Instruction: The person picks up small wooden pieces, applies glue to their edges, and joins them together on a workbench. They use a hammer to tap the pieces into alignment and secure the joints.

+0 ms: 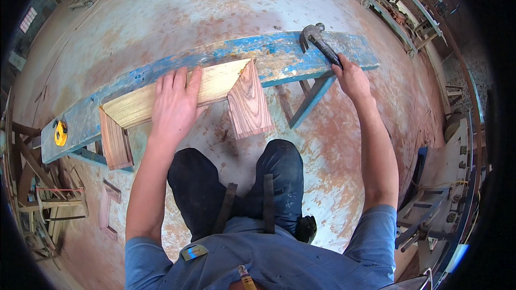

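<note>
A U-shaped wooden frame [220, 82] lies on a long blue bench [185, 56]. Its long pale board runs along the bench top, and two reddish, grained legs extend toward me from mitred corners. My left hand [174, 104] grips the middle of the pale board, fingers laid across its upper face. Over at the bench's right end, my right hand [353, 80] is closed round the dark handle of a claw hammer [321, 43]. The hammer's metal head is over the bench top, apart from the frame. Whether the head touches the bench I cannot tell.
Near the bench's left end sits a yellow tape measure [61, 133]. A second U-shaped wooden piece [106, 208] is on the floor at left. Wooden racks [56, 204] line the left edge. A wheeled cart [395, 19] stands far right, machinery [443, 188] nearer.
</note>
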Demonstrator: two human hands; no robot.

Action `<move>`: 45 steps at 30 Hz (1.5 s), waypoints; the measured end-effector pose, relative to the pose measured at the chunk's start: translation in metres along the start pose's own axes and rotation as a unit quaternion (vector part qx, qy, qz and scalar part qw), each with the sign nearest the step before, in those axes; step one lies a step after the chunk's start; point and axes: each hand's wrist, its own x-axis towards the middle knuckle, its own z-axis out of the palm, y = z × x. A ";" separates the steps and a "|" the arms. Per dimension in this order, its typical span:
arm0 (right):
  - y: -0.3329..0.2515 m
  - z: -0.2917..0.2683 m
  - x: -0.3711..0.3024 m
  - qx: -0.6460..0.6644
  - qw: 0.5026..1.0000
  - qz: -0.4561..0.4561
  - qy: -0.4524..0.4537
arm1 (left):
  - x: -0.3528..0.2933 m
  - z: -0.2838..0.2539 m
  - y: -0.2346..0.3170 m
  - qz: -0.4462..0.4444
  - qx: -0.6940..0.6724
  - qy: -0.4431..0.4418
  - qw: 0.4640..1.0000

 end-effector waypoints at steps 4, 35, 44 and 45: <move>-0.006 -0.008 -0.001 0.020 1.000 0.004 -0.015 | -0.002 0.003 0.000 0.012 0.007 0.015 1.000; 0.002 0.001 0.002 0.036 0.999 0.002 0.007 | -0.009 0.013 0.007 0.018 0.079 0.059 0.995; 0.000 -0.002 0.000 0.029 1.000 0.008 -0.003 | -0.006 0.010 0.005 0.028 0.078 0.043 0.996; 0.000 -0.001 0.000 0.030 1.000 0.007 -0.001 | -0.005 0.008 0.006 0.025 0.070 0.037 0.997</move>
